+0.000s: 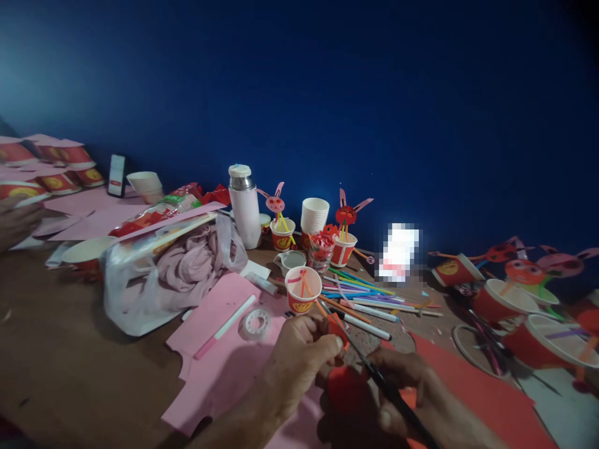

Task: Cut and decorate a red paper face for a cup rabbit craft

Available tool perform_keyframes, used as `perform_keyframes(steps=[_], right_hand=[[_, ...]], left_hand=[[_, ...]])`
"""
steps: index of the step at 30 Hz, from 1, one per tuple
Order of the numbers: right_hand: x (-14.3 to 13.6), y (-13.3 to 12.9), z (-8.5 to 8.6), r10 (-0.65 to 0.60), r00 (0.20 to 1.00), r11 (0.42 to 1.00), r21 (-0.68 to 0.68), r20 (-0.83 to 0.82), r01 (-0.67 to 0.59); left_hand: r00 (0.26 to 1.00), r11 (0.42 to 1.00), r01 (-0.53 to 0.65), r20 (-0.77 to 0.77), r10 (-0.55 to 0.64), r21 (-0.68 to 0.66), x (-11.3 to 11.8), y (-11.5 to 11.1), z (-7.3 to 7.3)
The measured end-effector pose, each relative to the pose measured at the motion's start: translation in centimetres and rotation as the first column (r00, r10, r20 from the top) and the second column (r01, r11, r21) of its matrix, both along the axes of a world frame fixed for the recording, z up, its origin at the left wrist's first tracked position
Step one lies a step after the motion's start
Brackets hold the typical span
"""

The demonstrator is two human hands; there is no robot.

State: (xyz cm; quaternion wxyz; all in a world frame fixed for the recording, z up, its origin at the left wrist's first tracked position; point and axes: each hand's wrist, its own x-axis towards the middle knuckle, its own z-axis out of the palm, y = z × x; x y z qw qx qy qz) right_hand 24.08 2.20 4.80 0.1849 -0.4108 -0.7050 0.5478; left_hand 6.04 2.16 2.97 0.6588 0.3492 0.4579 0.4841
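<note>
My left hand (304,349) pinches a small piece of red paper (337,329) between thumb and fingers. My right hand (416,386) is closed around black-handled scissors (390,390), whose thin blades reach up to the paper's edge. Just beyond my left hand stands a paper cup (303,290) with a small orange-red pipe-cleaner shape inside. Under my hands lie pink paper (224,362) and a larger sheet of red paper (472,386). A roll of tape (256,323) and a white-and-pink marker (224,327) rest on the pink paper.
Pipe cleaners and markers (365,299) lie beyond my hands. Cups with rabbit-faced figures (345,215) stand at the back and right. A thermos (244,209), stacked cups (314,215) and a plastic bag (135,299) are farther off. Another person's hand (16,221) shows at far left.
</note>
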Motion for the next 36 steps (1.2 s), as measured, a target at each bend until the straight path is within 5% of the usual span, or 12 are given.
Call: perform_keyframes(steps=[16, 22, 25, 30, 36], right_hand=[[2.3, -0.4, -0.8, 0.025, 0.991, 0.997, 0.065, 0.129, -0.033], [5.6, 0.2, 0.8, 0.123, 0.96, 0.985, 0.087, 0.25, -0.149], [5.9, 0.6, 1.6, 0.041, 0.958, 0.991, 0.113, 0.284, -0.076], [3.7, 0.5, 1.5, -0.219, 0.975, 0.975, 0.016, -0.033, 0.22], [0.7, -0.3, 0.3, -0.184, 0.957, 0.981, -0.104, -0.225, 0.164]], left_hand=[[0.997, 0.997, 0.071, -0.004, -0.071, -0.031, 0.4, -0.1, 0.2], [0.987, 0.985, 0.16, 0.008, -0.159, -0.06, 0.7, -0.7, 1.1], [0.976, 0.976, 0.215, -0.014, -0.215, -0.044, 0.5, -0.8, 1.5], [0.944, 0.948, 0.312, -0.094, -0.316, -0.062, 0.9, -1.1, 1.4], [0.904, 0.926, 0.378, -0.209, -0.372, -0.012, 1.5, -1.1, 0.5]])
